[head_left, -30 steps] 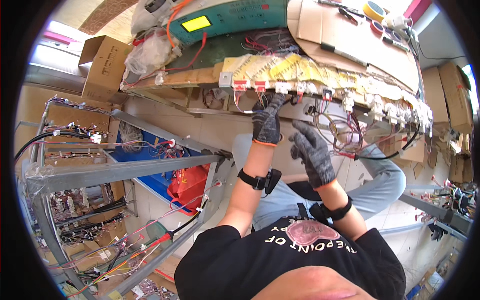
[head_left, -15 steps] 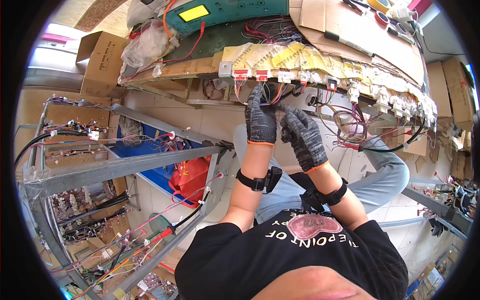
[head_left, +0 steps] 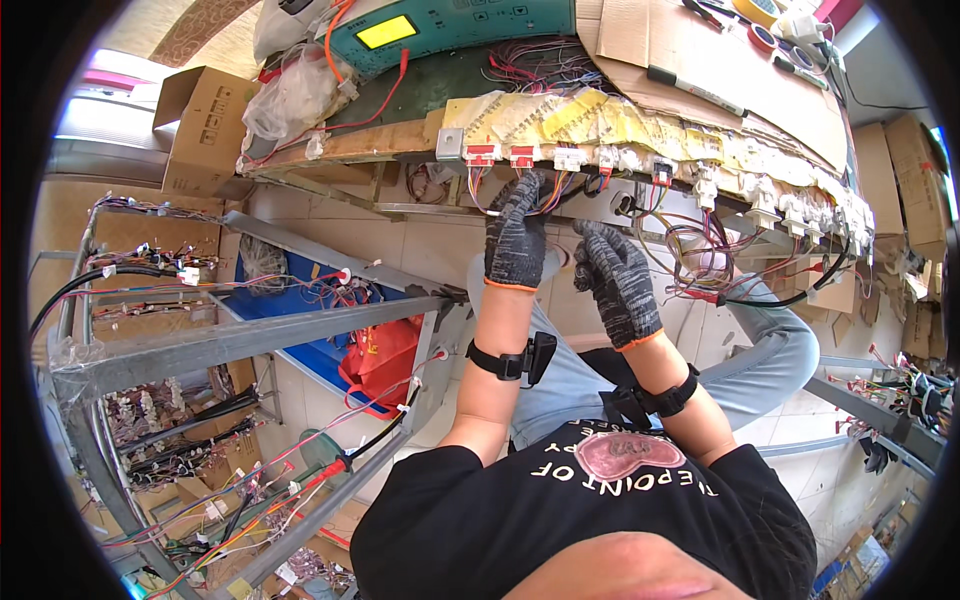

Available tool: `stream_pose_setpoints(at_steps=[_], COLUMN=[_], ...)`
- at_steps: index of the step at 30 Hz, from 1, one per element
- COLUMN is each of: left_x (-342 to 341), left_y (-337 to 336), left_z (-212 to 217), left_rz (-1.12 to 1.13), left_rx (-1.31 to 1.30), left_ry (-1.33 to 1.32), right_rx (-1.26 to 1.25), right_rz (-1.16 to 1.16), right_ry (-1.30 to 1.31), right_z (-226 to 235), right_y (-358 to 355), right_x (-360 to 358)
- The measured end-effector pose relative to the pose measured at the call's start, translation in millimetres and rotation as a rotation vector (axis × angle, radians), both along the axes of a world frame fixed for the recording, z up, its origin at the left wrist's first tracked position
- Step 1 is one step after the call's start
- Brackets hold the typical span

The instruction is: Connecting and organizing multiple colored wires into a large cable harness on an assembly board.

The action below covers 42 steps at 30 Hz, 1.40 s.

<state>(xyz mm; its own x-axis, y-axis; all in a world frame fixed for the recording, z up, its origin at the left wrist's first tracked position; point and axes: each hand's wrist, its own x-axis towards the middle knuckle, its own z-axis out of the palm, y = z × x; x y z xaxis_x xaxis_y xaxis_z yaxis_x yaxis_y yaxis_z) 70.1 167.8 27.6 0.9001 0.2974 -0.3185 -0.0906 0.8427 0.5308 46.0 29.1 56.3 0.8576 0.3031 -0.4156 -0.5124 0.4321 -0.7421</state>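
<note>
So the bundle of thin coloured wires (head_left: pixel 545 195) hangs off the front edge of the desk (head_left: pixel 400 140), right under a row of small white and red plastic connectors (head_left: pixel 520 155), and my left hand (head_left: pixel 516 235) in its grey knit glove is up in it, fingers curled into the strands, though I honestly can't tell if it's really pinching one. My right hand (head_left: pixel 615 280), same kind of glove, sits just beside it, a bit lower, loosely curled and not clearly gripping anything. Further right, more loose wiring loops (head_left: pixel 710 265) dangle below the edge. On top of the desk there's a teal control panel with a yellow window (head_left: pixel 440 25) and flattened brown cardboard sheets (head_left: pixel 700 60). Off to my left stands a grey metal rack (head_left: pixel 230 340) strung with wire harnesses.
</note>
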Motion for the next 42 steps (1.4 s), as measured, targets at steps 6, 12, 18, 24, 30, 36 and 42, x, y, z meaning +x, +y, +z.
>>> stream_pose_setpoints(at_steps=[6, 12, 18, 24, 30, 36, 42], left_x=[1, 1, 4, -4, 2, 1, 6], left_y=[-2, 2, 5, 20, 4, -2, -1], left_z=[5, -11, 3, 6, 4, 0, -2], left_rz=[0.162, 0.162, 0.011, -0.188, 0.038, 0.200, 0.278], left_rx=[0.311, 0.323, 0.338, 0.126, 0.258, 0.294, 0.334], left_ry=[-0.001, -0.024, 0.165, -0.057, 0.059, 0.047, 0.062], right_rx=[0.029, 0.180, 0.303, 0.163, 0.222, 0.060, 0.101], right_rz=[-0.030, -0.011, -0.098, -0.221, -0.351, -0.275, -0.349], right_ry=[-0.029, 0.033, 0.084, -0.079, 0.149, -0.032, -0.075], right_z=[4, 12, -1, 6, 22, -1, -5], right_y=[8, 25, 53, 73, 75, 76, 77], right_x=[-1, 6, 24, 31, 33, 37, 40])
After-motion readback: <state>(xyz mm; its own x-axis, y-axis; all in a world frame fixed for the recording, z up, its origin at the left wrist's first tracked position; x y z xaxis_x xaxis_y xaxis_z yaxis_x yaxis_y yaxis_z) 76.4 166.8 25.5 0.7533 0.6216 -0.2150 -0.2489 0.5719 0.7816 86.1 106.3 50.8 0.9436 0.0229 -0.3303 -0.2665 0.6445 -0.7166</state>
